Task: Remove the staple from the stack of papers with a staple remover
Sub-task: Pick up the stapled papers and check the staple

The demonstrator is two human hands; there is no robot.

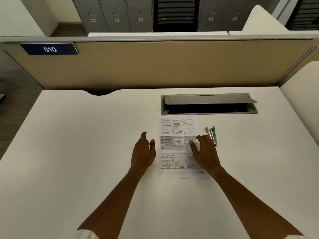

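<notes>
A stack of white printed papers with boxed black text lies flat on the pale cream desk, just in front of a grey metal cable hatch with its lid raised. Just right of the sheets lies a slim silver metal staple remover, untouched. The right hand rests over the papers' right edge, fingers loosely spread, holding nothing. The left hand hovers just left of the papers, fingers together, empty.
</notes>
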